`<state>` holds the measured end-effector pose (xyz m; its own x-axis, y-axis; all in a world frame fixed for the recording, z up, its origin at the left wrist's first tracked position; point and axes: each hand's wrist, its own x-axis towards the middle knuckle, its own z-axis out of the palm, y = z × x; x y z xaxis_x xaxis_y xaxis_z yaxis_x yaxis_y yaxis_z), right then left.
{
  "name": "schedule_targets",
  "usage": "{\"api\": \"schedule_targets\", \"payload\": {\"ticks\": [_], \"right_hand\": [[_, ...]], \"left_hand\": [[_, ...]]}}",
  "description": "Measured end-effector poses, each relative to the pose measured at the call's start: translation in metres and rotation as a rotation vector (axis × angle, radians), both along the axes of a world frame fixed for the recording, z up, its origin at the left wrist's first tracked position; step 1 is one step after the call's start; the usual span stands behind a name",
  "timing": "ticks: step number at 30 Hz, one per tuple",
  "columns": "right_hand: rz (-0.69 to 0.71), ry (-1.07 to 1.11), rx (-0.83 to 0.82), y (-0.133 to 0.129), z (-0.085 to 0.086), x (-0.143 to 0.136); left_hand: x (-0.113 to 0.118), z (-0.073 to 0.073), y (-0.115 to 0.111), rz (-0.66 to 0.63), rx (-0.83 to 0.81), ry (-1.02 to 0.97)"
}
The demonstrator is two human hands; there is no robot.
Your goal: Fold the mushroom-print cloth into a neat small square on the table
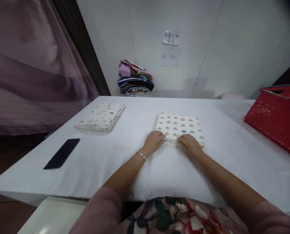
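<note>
A folded white cloth (179, 125) printed with rows of grey shapes and a few red and blue ones lies flat on the table. At its near left corner is my left hand (154, 140), a bracelet on the wrist, with its fingers closed over the edge. My right hand (190, 144) holds the same near edge further right, fingers curled on top. Both thumbs are mostly hidden. To the left lies a second folded white cloth (101, 117) with small scattered prints, apart from both hands.
A white-covered table (106, 175) spans the view. A flat black object (62, 153), perhaps a phone, lies at the left. A red basket (276, 118) stands at the right. Stacked fabrics (135, 79) sit behind the far edge, beside paper signs (169, 57) on the wall.
</note>
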<state>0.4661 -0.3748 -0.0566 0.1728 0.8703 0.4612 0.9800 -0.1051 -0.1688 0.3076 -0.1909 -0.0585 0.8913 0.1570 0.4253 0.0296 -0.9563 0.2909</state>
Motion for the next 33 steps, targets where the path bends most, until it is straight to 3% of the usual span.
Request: {"api": "schedule_targets", "payload": {"ticks": [6, 13, 18, 21, 25, 29, 33], "right_hand": [[-0.016, 0.024, 0.008, 0.001, -0.003, 0.001], [-0.009, -0.039, 0.036, -0.001, -0.005, -0.005], [-0.032, -0.036, 0.089, -0.001, -0.014, -0.005], [-0.044, -0.03, 0.105, 0.0, -0.017, -0.007], [-0.036, -0.015, 0.069, 0.001, -0.014, -0.011], [-0.009, 0.042, 0.052, -0.007, -0.002, -0.002], [-0.196, 0.177, 0.093, -0.023, -0.003, 0.027]], "left_hand": [[0.0, 0.003, 0.004, 0.033, 0.06, 0.014], [-0.01, -0.009, 0.016, 0.009, 0.159, 0.031], [-0.013, -0.002, 0.013, 0.064, 0.038, 0.019], [0.002, 0.012, -0.005, 0.112, -0.029, -0.051], [0.036, 0.025, -0.03, 0.021, 0.027, -0.091], [0.054, 0.016, -0.035, 0.124, 0.061, 0.073], [0.053, 0.005, -0.03, 0.16, 0.029, 0.162]]}}
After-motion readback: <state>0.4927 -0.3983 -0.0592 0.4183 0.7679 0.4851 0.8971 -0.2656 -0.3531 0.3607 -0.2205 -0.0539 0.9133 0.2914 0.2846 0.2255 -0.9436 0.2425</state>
